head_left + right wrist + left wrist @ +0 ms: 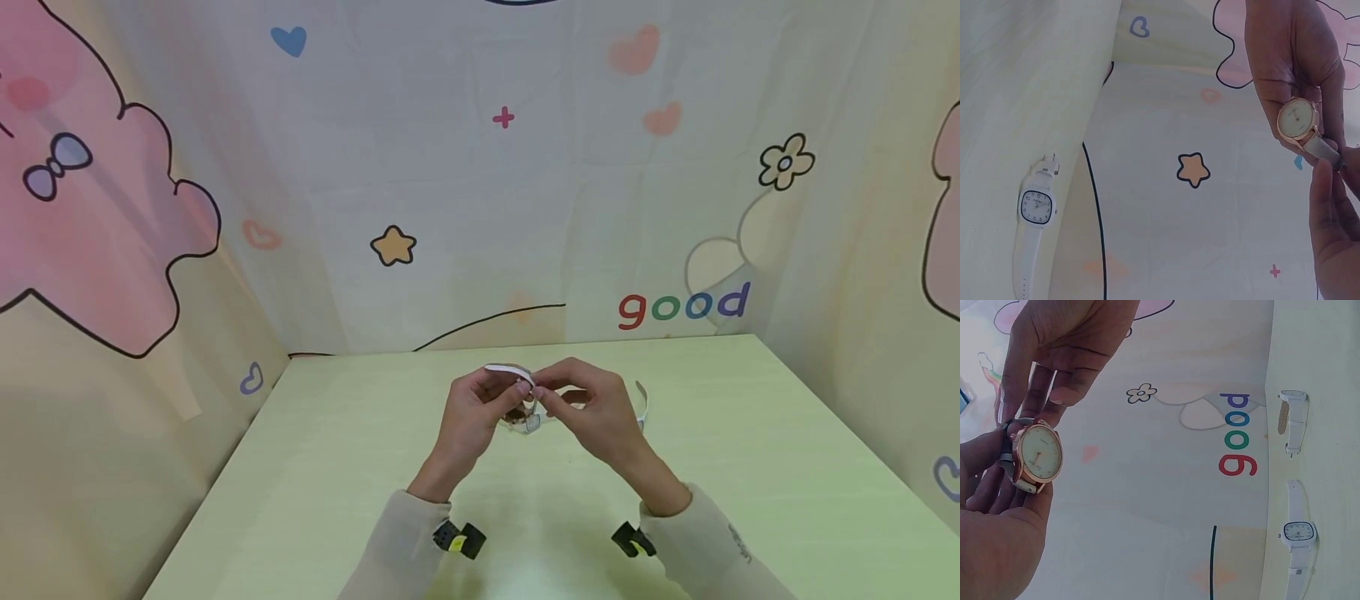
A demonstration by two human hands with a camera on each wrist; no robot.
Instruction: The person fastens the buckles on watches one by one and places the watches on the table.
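Observation:
A wristwatch (1041,452) with a rose-gold case, pale round dial and light strap is held up between both hands. My left hand (467,421) grips it, fingers curled behind the case and thumb on the strap. My right hand (603,412) pinches the strap (1322,152) near the case with thumb and fingertips. In the right wrist view the dial (1297,117) faces the camera. From the head view the dial is hidden, and a pale strap length (510,370) arches over the left fingers.
On the pale green table (322,467), behind the hands, lies a white watch (1299,531) with a rounded-square dial. To its right another white watch (1295,422) stands on its side, strap curved. A printed cloth backdrop (450,167) rises at the table's back edge.

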